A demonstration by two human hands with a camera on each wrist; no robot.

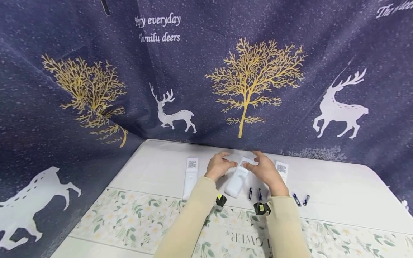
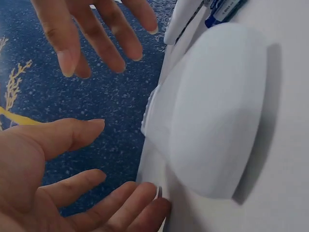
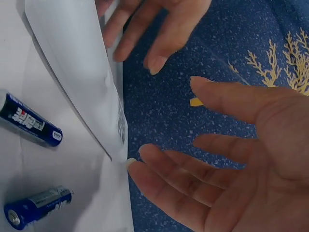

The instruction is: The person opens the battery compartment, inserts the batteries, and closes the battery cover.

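Note:
A white remote control [image 1: 237,182] lies back up on the table, with a printed code label at its far end. My left hand [image 1: 221,166] is held to the left of that end, its fingers loosely bent. On the other side my right hand [image 1: 266,170] faces it in a similar pose. Both wrist views show the left hand [image 2: 72,188] and the right hand [image 3: 231,159] holding nothing, with gaps between them and the remote's body. Two blue AAA batteries [image 3: 31,121] lie just right of the remote.
A second white remote control [image 1: 190,177] lies to the left. A third remote [image 1: 282,168] is at the right, partly behind my right hand. Two more batteries [image 1: 296,199] sit farther right. A dark printed cloth [image 1: 200,139] hangs along the table's back edge.

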